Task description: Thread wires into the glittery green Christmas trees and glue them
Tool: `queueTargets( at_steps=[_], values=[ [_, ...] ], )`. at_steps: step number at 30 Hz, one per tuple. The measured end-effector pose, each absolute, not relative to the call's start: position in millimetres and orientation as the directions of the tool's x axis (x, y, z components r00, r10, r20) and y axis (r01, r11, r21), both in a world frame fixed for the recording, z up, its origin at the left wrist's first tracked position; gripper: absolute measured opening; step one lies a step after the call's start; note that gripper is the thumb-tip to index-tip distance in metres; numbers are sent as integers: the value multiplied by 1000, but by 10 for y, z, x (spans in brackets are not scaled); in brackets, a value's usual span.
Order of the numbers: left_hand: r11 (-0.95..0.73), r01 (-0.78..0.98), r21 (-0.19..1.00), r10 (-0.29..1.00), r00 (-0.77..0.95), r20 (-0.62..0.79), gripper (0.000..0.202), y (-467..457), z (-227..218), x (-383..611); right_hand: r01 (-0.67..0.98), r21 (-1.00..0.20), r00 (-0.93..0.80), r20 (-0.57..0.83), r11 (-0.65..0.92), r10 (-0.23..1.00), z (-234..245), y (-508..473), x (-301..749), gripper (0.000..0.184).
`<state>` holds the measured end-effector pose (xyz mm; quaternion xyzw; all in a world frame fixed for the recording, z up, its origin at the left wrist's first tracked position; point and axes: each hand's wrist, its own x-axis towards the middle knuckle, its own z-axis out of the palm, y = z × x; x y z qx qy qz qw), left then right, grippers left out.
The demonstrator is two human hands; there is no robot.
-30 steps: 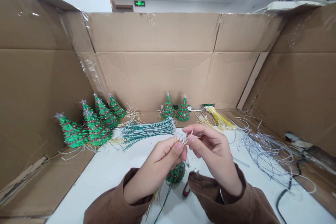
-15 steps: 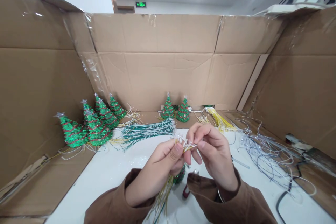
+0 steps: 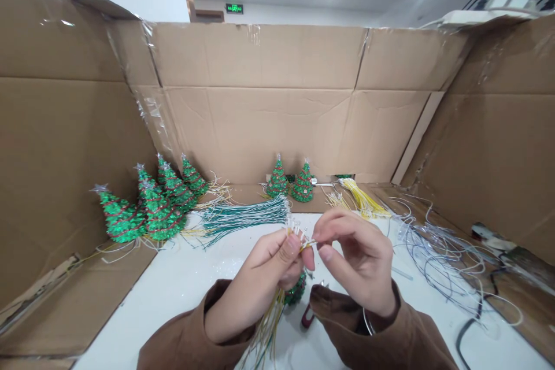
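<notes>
Several thin, white-tipped wires (image 3: 269, 324) in left hand (image 3: 273, 263)

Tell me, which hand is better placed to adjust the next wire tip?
Probably the right hand: it is at the tips and looks freer, while the left hand holds the wires.

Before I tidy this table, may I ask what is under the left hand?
Beneath the left hand, yellow and green wires trail down, and part of a green tree shows. The hand covers other parts of the tree, including its top.
</notes>
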<state>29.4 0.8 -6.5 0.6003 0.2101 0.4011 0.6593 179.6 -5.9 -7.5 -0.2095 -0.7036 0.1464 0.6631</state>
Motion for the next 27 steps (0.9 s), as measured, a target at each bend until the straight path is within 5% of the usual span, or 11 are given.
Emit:
queueTargets(
  at_steps=[13, 22, 27],
  values=[
    [-55, -254, 966, 792, 577, 197, 46, 11, -58, 321, 178, -458, -48, 880, 871, 473, -50, -84, 1790, 17],
    [-31, -254, 967, 806, 566, 174, 46, 9, -41, 335, -103, -662, -31, 749, 743, 662, -86, -82, 1746, 26],
    [-57, -229, 972, 805, 565, 181, 47, 22, -26, 331, -10, -652, -50, 758, 758, 651, -74, -79, 1750, 13]
  ],
)
